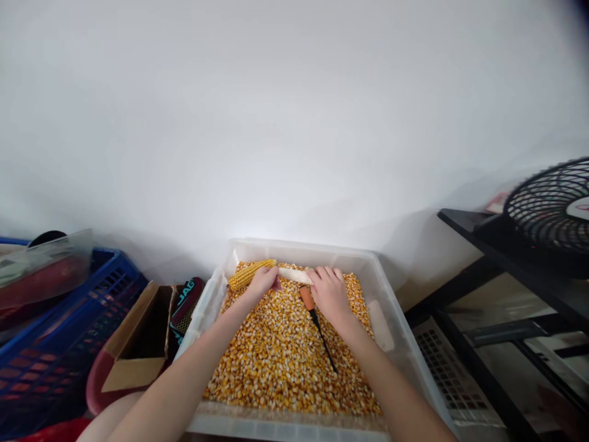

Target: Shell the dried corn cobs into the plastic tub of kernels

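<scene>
A pale, stripped corn cob [294,275] is held level between my two hands, above loose corn kernels [271,356]. My left hand [265,281] grips its left end with closed fingers. My right hand [329,290] is wrapped over the right end. Just left of my left hand lies an ear of corn [245,276] still covered in yellow kernels. A screwdriver-like tool with an orange and black handle [307,299] and a dark shaft rests on the kernels beside my right hand. All of it is inside a translucent plastic bin [384,288].
To the left stand a blue plastic crate [110,276] and an open cardboard box [133,331] in a reddish basin [94,380]. A black rack [464,230] with a fan [552,209] is on the right. A white wall [285,123] rises behind the bin.
</scene>
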`<move>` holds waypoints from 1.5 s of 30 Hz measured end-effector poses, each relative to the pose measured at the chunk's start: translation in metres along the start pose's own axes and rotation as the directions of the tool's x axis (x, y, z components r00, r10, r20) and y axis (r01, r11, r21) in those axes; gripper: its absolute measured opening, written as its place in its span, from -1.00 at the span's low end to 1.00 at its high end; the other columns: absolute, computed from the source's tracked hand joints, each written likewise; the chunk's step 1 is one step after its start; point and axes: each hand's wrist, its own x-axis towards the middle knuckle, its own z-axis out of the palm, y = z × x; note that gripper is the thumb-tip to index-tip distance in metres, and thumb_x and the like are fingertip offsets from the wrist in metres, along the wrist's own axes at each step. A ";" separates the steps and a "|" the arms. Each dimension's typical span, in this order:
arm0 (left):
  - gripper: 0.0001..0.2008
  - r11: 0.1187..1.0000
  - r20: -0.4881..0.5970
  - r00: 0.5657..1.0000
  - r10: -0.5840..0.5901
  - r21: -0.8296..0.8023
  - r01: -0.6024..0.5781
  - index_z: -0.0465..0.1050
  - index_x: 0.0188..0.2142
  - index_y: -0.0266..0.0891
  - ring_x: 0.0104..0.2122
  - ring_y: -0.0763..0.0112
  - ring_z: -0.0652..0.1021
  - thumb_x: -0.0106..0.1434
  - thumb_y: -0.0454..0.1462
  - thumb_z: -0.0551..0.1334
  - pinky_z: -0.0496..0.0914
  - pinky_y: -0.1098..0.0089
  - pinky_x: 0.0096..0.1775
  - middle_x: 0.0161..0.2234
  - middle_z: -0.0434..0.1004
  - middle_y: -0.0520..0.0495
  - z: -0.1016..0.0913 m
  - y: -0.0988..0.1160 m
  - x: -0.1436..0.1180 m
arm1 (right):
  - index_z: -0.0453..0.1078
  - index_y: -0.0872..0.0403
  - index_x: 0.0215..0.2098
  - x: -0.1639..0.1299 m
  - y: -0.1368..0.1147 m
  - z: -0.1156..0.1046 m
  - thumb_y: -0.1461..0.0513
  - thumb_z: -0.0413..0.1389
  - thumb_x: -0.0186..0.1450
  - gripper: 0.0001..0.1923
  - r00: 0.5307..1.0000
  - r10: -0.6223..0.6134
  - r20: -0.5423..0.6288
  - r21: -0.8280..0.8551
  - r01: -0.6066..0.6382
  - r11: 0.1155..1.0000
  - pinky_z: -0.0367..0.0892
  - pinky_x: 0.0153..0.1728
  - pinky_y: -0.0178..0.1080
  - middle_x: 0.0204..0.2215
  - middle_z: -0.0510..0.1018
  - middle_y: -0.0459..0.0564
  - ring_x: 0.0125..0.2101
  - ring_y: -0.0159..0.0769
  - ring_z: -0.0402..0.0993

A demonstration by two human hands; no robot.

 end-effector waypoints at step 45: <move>-0.76 0.934 0.110 0.987 -0.121 -0.323 0.150 0.36 -0.57 -0.31 -0.69 0.55 0.32 0.05 -0.21 0.03 0.16 0.51 -0.58 -0.68 0.35 -0.03 -0.008 0.000 0.004 | 0.34 0.05 -0.07 -0.001 -0.001 0.005 0.33 0.04 0.20 -0.69 0.996 0.079 0.031 0.039 -0.080 0.996 0.01 -0.22 -0.18 -0.31 0.43 0.05 -0.24 -0.19 0.25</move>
